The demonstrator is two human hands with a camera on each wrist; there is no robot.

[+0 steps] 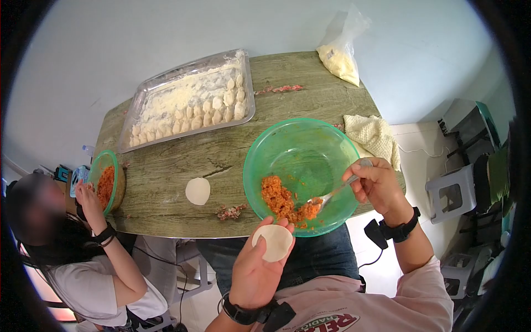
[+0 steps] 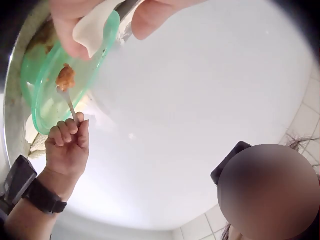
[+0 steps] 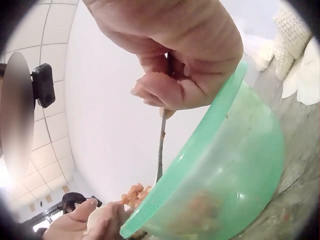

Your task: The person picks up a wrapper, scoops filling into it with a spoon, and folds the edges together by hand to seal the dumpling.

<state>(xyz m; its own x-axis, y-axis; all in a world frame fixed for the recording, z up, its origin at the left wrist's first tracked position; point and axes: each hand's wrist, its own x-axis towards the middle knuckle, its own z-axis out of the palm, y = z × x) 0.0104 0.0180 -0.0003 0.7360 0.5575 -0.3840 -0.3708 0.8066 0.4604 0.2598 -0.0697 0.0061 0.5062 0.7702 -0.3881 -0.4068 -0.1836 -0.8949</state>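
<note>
The left hand's (image 1: 255,276) grip holds a round dough wrapper (image 1: 276,244) between thumb and fingers near the rim of the green bowl (image 1: 310,152); likely light, limp and easily torn, it wants flat support underneath. The right hand's (image 1: 383,187) grip pinches the stiff metal spoon (image 1: 338,190) by its handle, probably the steadiest hold, with soft, moist-looking orange filling (image 1: 275,195) on its end.

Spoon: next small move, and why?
Probably carry the spoon over to the dough round and lay its filling in the middle. The right hand grips the spoon with a lump already on its tip, and the left hand holds the dough round, bare side up, close by the green bowl.
</note>
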